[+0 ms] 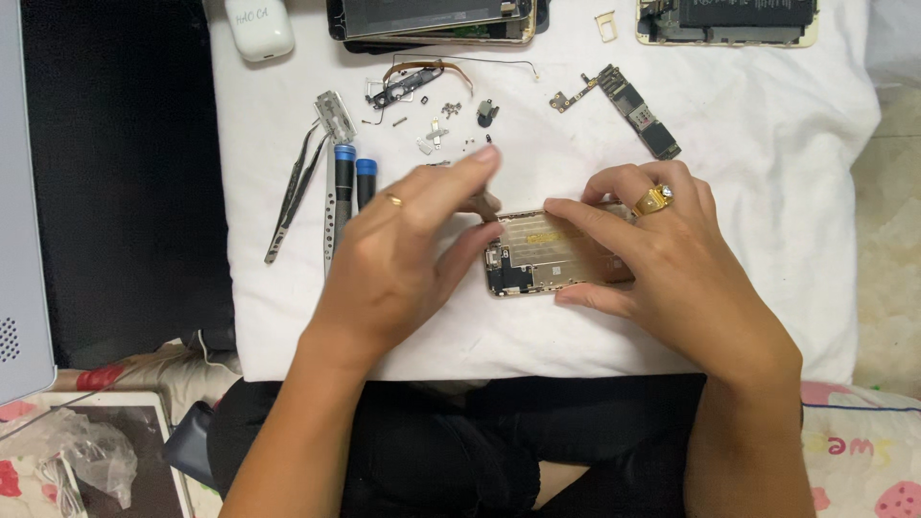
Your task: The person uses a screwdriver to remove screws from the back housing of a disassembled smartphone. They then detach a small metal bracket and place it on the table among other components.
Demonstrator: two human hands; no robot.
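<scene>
Both hands (403,259) steady a phone shell (547,254) on white cloth (767,134); floor beyond.

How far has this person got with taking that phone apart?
Well along, it seems. The green circuit board, small screws and brackets and a ribbon cable piece already lie out on the white cloth. Right now the right hand steadies the gold phone shell while the left hand works at its end with a thin tool. Some parts remain inside the shell's left end.
</scene>
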